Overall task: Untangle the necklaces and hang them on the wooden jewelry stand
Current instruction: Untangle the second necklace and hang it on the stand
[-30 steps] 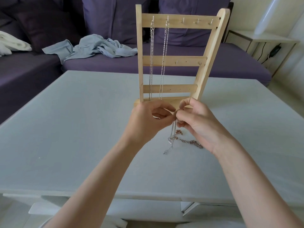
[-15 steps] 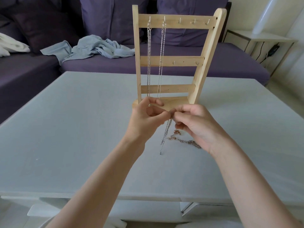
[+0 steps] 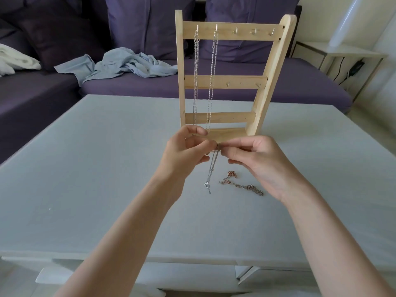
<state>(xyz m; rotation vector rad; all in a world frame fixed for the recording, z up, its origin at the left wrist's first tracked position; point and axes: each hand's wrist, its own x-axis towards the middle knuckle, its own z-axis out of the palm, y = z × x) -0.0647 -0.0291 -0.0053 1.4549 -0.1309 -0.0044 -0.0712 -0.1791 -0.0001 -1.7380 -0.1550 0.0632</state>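
**Silver necklace lifted free of the tangle**

The silver necklace point(image 3: 212, 168) now hangs clear between the two hands, pinched at its top just in front of the foot of the wooden jewelry stand point(image 3: 229, 82), toward the far edge of the tabletop point(image 3: 85, 168). A second ago its lower end ran down into the heap of chains; now it dangles by itself, its tip touching or nearly touching the tabletop, and the copper-coloured necklaces point(image 3: 241, 183) lie apart from it, just beside and to the right.

The left hand point(image 3: 188, 151) has its thumb and forefinger closed on the top of the chain, and the right hand point(image 3: 257, 159) pinches the same spot from the other side, fingertips almost meeting. What exactly they work at, a clasp or a last small knot, is too small to tell.

On the stand, two silver chains point(image 3: 203, 82) already hang from the first two hooks of the top bar, counted from the left upright; the remaining hooks on that bar are bare.

The separation suggests this chain is as good as untangled, and the likely step in hand is readying its top end for the third hook. The copper-coloured chains look bunched in places and probably need teasing apart afterward, so the task seems roughly half done.
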